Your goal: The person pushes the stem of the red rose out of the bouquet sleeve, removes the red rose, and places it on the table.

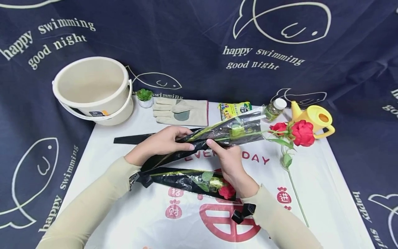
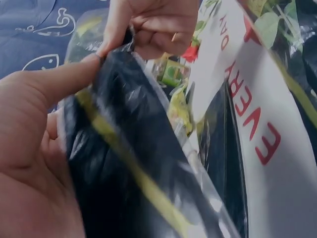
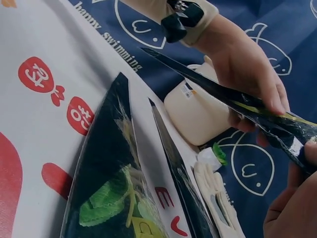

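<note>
Both hands pinch a black-and-clear plastic flower sleeve (image 1: 168, 157) with a yellow stripe, raised above the table. My left hand (image 1: 168, 140) holds it near its middle, thumb on top; my right hand (image 1: 230, 162) grips its edge just to the right. In the left wrist view the thumbs nearly meet on the sleeve (image 2: 129, 139). The right wrist view shows its narrow end (image 3: 188, 74) pointing past the left hand (image 3: 247, 69). A second sleeve (image 1: 186, 176) lies in front, with a red rose (image 1: 227, 191) inside. Behind, another black sleeve (image 1: 133, 138) is partly covered.
Red roses (image 1: 302, 133) lie at the right; one long stem (image 1: 295, 193) runs toward the front. Along the back stand a cream bucket (image 1: 93, 90), small potted plant (image 1: 145, 98), gloves (image 1: 181, 111), yellow packet (image 1: 233, 110), white-capped jar (image 1: 275, 110) and yellow watering can (image 1: 314, 117).
</note>
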`<state>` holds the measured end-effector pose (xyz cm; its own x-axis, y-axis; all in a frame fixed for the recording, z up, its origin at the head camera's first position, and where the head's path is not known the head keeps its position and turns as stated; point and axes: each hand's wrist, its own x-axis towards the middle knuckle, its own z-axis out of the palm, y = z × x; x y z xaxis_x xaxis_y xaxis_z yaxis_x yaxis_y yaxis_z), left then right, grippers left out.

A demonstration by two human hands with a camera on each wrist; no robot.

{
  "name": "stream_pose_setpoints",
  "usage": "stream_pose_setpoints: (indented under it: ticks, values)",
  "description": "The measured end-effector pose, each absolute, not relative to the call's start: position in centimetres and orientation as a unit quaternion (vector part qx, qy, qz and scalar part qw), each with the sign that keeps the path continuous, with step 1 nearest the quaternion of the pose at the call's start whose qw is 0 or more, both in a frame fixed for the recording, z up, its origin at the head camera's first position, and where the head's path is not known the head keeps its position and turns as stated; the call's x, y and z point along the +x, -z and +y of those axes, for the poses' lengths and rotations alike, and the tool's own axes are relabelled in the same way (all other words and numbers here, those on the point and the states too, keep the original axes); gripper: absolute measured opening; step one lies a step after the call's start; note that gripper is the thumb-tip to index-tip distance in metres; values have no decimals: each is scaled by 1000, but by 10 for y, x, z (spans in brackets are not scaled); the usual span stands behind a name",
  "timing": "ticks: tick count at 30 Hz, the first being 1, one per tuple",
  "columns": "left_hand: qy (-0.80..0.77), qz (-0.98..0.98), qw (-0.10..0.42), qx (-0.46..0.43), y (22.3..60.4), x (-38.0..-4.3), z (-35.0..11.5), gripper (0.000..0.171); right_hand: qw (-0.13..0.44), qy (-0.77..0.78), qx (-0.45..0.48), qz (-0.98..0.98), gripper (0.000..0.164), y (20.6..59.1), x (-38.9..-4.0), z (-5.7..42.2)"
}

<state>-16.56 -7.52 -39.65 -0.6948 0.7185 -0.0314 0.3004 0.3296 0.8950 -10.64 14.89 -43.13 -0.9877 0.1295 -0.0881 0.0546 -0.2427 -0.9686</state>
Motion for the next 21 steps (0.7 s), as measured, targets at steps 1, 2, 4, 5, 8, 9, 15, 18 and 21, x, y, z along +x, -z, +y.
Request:
stream_pose_setpoints:
  ticks: [1,2,4,5,8,9,15,18,21]
  values:
    - [-469,792,215,326,397,-166,-74,22,18,-780,-73,-621,57,431,-106,148]
    - [-458,799,207,329,402,-167,-73,20,12,-776,-70,-627,56,431,-105,147]
    - [-441,809,203,330,403,-167,-72,14,-3,-770,-64,-635,55,431,-105,146]
    - [-437,811,202,331,404,-167,-72,11,-11,-768,-60,-637,54,431,-104,146]
    - [-435,811,208,331,404,-166,-74,8,-35,-762,-53,-644,51,430,-103,149]
    - [-436,811,209,330,404,-165,-75,7,-46,-757,-55,-650,50,429,-102,150]
    - [-453,815,185,309,406,-166,-89,6,-171,-686,-19,-707,40,422,-95,164]
    - [-465,816,177,293,407,-167,-98,8,-188,-662,63,-723,36,416,-93,177]
    - [-465,824,175,273,409,-167,-107,11,-128,-663,120,-728,29,405,-92,191]
